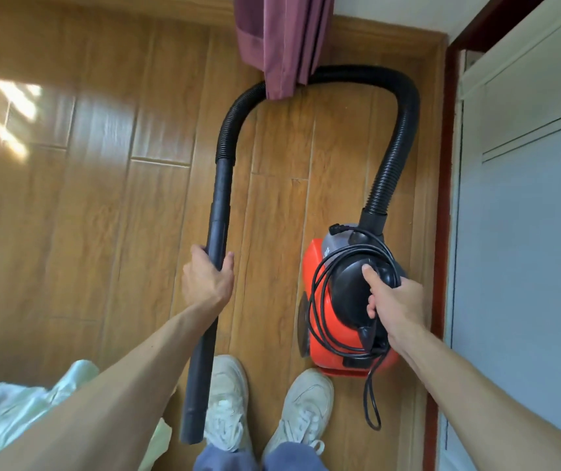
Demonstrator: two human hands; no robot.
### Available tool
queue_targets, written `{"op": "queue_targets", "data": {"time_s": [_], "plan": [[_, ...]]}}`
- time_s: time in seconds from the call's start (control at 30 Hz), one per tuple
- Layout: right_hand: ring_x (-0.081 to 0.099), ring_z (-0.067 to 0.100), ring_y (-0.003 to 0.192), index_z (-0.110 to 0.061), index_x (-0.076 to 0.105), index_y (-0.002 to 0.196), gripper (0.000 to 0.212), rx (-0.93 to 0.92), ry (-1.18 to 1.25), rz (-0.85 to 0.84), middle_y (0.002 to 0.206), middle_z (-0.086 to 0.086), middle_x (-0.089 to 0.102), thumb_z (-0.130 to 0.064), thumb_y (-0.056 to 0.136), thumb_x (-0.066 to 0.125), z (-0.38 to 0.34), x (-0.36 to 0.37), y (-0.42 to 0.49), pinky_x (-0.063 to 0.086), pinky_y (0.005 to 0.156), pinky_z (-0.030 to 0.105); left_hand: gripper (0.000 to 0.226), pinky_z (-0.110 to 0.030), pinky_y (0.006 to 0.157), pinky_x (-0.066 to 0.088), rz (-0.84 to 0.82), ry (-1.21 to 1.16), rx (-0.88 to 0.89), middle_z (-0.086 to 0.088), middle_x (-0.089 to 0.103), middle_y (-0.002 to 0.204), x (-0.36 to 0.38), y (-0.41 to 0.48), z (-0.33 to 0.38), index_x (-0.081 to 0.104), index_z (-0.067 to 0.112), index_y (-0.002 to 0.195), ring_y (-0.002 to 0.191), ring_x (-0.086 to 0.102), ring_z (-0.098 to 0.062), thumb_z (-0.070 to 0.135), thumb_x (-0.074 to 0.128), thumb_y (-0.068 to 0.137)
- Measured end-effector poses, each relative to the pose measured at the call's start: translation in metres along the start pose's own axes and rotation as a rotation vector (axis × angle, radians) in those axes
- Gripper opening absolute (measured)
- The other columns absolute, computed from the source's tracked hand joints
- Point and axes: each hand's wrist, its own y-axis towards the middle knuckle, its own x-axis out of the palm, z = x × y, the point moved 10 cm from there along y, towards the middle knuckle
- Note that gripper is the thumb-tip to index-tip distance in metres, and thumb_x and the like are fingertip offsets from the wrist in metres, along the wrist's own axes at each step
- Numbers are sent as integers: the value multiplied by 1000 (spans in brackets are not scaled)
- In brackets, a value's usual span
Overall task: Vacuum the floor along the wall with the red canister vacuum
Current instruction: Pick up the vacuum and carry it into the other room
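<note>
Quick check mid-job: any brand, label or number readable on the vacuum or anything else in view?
No text can be read.
Red canister vacuum: small white marking on its grey top, too blurred to read.
Wand, hose, cord: no text visible.

Glossy wood floor (136,215); ribbed plastic hose (395,144); cloth curtain (282,42).

Purple curtain (282,39) is covering the top bend of the hose (398,154) and is running off the top edge. The left hand (206,283) is hiding a stretch of the wand (219,205). The right hand (398,307) is masking part of the handle (347,287) of the vacuum (320,266). Its label (327,249) is showing too small to read. Bedding (17,409) is blurring, cropped bottom-left.
</note>
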Motion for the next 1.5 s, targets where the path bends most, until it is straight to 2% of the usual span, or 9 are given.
{"op": "queue_targets", "data": {"time_s": [0.13,0.4,0.6,0.8,0.97,1.2,1.37,1.5], "plan": [[51,17,38,-9,59,68,37,-42,-13,73,49,5,56,-34,92,71,-4,-5,-20,45,50,30,36,-45,72,53,-6,85,123,-14,60,89,-24,-19,-3,42,9,108,80,61,-36,41,55,96],[59,17,40,-2,66,75,43,-121,-161,96,52,8,63,-41,93,66,-56,-35,-84,49,49,29,36,-50,73,54,30,19,113,-19,63,85,-87,-74,-22,39,9,107,76,62,-39,40,53,97],[51,17,36,-3,58,65,45,-198,-187,12,45,3,54,-39,93,64,-93,-49,-146,51,48,35,36,-45,71,50,62,-90,80,-14,63,82,-146,-123,-24,42,9,114,73,60,-37,39,53,97],[44,21,41,-6,53,66,41,-249,-133,-67,48,7,46,-31,96,64,-118,-57,-200,43,48,35,31,-42,65,49,117,-164,74,-9,62,78,-199,-163,-22,41,11,110,68,60,-31,37,54,97],[46,19,38,-7,55,64,41,-298,-162,-94,47,6,51,-32,96,63,-120,-68,-246,43,43,27,26,-45,63,53,161,-214,61,-4,59,75,-233,-210,-29,39,15,103,63,61,-25,35,55,97],[45,22,39,-9,53,62,39,-377,-165,-198,45,5,49,-28,94,66,-131,-84,-314,42,44,30,22,-31,51,43,273,-312,95,3,57,73,-304,-274,-23,40,16,100,58,59,-17,30,57,97],[49,21,38,-7,60,64,38,-463,-188,-219,44,5,52,-30,93,67,-165,-97,-364,42,42,27,23,-37,56,50,355,-340,102,3,58,74,-360,-310,-19,39,19,100,61,61,-20,33,57,96],[53,21,37,0,64,67,40,-551,-203,-223,44,6,57,-32,92,67,-209,-106,-410,45,41,24,24,-32,56,46,422,-366,138,7,56,73,-412,-336,-8,38,19,101,60,59,-14,30,58,96]]}}
